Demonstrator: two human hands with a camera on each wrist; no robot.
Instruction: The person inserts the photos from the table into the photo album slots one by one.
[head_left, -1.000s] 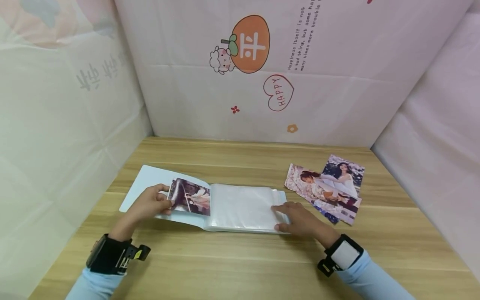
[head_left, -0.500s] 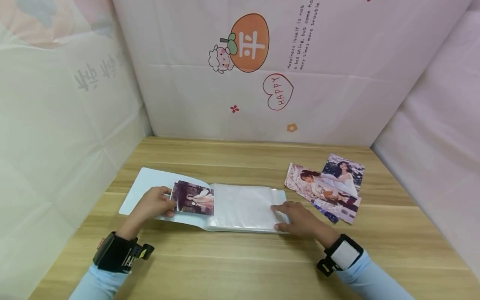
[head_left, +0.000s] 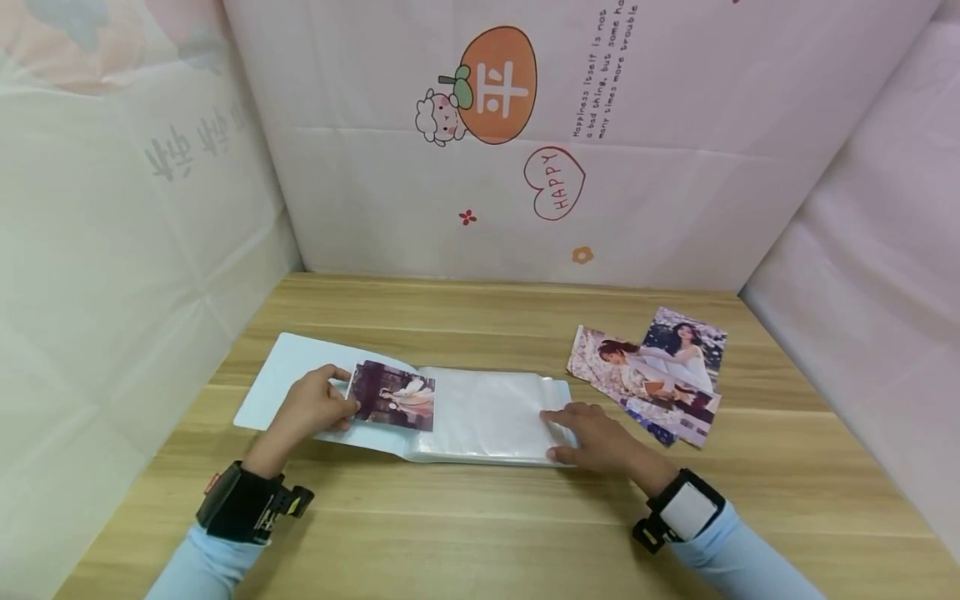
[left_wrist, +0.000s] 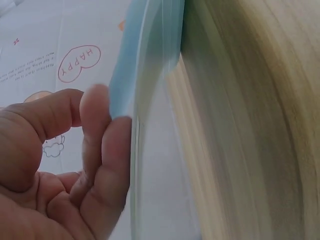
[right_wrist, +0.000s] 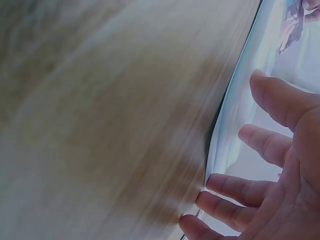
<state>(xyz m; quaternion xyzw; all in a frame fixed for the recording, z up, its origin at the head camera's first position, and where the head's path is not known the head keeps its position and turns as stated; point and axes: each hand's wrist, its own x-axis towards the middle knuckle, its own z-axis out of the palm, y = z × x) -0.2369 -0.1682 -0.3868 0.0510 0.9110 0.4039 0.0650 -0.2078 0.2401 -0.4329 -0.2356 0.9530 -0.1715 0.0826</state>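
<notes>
An open photo album (head_left: pixel 480 417) with clear plastic sleeves lies on the wooden table (head_left: pixel 480 533). My left hand (head_left: pixel 311 407) pinches the left edge of a photo (head_left: pixel 393 395) that lies over the album's left page. In the left wrist view my left hand's fingers (left_wrist: pixel 107 150) curl against the album's pale blue edge (left_wrist: pixel 145 65). My right hand (head_left: pixel 596 433) rests flat on the right edge of the album's right page. In the right wrist view its fingers (right_wrist: pixel 270 145) lie straight on the page.
Several loose photos (head_left: pixel 652 371) lie fanned on the table right of the album, just behind my right hand. Printed cloth walls (head_left: pixel 525 142) close in the table at the back and on both sides.
My left hand has slid the photo a little to the right, toward the album's spine. The right hand has stayed put.
</notes>
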